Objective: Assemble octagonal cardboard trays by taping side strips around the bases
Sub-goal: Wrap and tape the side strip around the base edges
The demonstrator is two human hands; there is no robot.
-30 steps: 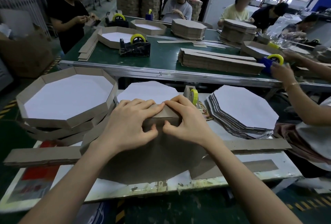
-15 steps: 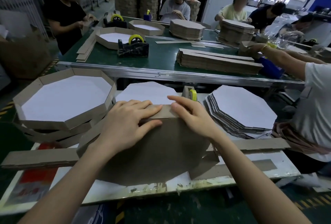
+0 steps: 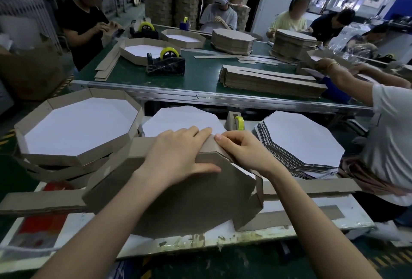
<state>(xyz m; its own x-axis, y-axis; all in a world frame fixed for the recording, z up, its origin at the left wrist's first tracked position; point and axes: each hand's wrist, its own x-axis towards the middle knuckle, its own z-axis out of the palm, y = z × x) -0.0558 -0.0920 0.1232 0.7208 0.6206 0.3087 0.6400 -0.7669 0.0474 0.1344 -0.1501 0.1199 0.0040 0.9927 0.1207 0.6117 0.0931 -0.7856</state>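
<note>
**Status of the assembly in progress**

One tray is being assembled. Its brown base (image 3: 189, 200) is being held underside up, tilted on the table (image 3: 301, 202), directly beneath both grips.

The left grip (image 3: 178, 156) is being laid flat over the far edge of the base. Its fingers are stretched out across the side strip (image 3: 138, 147) and its thumb is being pressed on the brown face. Nothing is being enclosed by it.

The right grip (image 3: 243, 151) is being applied to the corner just right of the left grip. Its fingers are curled, and the strip appears to be pinched there between thumb and fingers.

**Done**
- The strip is being carried round the far and far-left edges of the base.
- Finished trays (image 3: 78, 131) are being kept in a stack to the left of the left grip.

**Left to do**
- Below the right grip, the loose end of the strip (image 3: 256, 200) is being left standing away from the base. The near edges are judged to be unwrapped.
- Whether tape is already being carried on the wrapped corners cannot be told.
- A tape dispenser (image 3: 236, 120) is being kept just beyond the right grip.
- Further bases (image 3: 301, 140) are being stored in a stack to its right, and a white base (image 3: 182, 120) just beyond both grips.
- Spare strips (image 3: 40, 200) are being stored across the table on the near side.
</note>
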